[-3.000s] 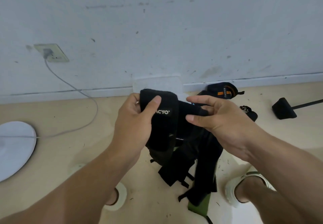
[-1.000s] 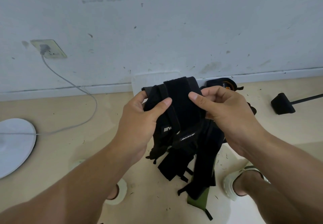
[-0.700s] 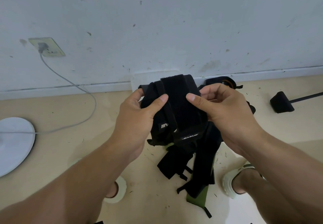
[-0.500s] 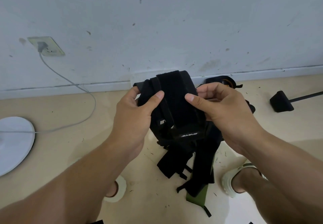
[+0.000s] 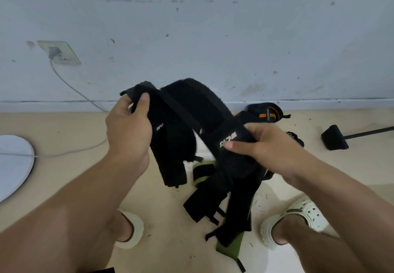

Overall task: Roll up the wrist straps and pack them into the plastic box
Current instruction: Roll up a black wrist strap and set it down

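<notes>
— Where's the strap?
— I see the black wrist strap (image 5: 191, 111) arched in the air between both hands, above the floor (image 5: 64, 177).
— Grips?
— My left hand (image 5: 128, 132) pinches one end; my right hand (image 5: 266, 151) clasps the other.

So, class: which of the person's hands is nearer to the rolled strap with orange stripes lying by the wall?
Right. The right hand grips the black wrist strap just in front of the rolled orange-striped strap; the left hand holds the strap's other end, farther left.
</notes>
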Demonstrator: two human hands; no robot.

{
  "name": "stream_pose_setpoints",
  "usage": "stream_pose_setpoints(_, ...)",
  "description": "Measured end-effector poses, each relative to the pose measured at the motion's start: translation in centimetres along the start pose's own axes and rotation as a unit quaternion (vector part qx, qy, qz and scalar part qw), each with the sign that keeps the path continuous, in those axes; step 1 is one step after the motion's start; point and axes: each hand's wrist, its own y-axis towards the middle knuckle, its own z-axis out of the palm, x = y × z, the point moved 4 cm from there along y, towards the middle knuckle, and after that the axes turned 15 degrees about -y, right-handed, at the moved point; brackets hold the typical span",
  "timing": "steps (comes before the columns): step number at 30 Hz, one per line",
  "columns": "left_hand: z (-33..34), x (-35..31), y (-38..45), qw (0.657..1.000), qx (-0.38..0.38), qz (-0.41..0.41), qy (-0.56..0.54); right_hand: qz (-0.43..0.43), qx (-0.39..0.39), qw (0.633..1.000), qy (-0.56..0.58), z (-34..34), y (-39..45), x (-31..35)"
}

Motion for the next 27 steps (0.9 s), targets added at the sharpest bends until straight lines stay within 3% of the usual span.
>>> stream_pose_setpoints(3,-0.4,-0.7,0.3,0.997,-0.035,0.061,0.019,-0.025,-0.087,0.996,-0.019,-2.1,0.0,0.2)
stream_pose_setpoints(5,-0.2,-1.0,0.0,0.996,-0.026,0.081,0.02,-0.058,-0.095,0.993,-0.041,-2.6,-0.2,0.5)
stream_pose_setpoints(7,0.3,-0.9,-0.4,0.995,0.009,0.09,0.045,-0.105,-0.055,0.987,-0.113,-2.0,-0.3,0.9)
stream_pose_setpoints(9,1.0,-0.5,-1.0,0.991,0.061,0.089,0.085,-0.155,0.041,0.973,-0.166,-0.7,-0.4,1.1)
stream_pose_setpoints(11,1.8,0.2,-1.7,0.984,0.123,0.067,0.113,-0.197,0.14,0.954,-0.176,0.7,-1.0,1.3)
stream_pose_setpoints(14,2.9,1.7,-3.0,0.96,0.228,0.032,0.162,-0.232,0.184,0.942,-0.157,1.6,-1.8,2.0)
stream_pose_setpoints(16,3.4,2.4,-3.9,0.942,0.287,-0.001,0.174,-0.263,0.127,0.946,-0.141,1.2,-1.9,2.5)
stream_pose_setpoints(18,3.8,2.7,-4.7,0.924,0.334,-0.033,0.182,-0.278,0.02,0.952,-0.129,-0.1,-1.6,2.7)
stream_pose_setpoints(21,4.1,2.7,-5.4,0.906,0.375,-0.081,0.179,-0.249,-0.094,0.954,-0.134,-2.2,-1.3,2.5)
stream_pose_setpoints(27,4.2,3.0,-6.6,0.879,0.431,-0.101,0.176,-0.24,-0.11,0.958,-0.111,-2.8,-1.3,2.5)
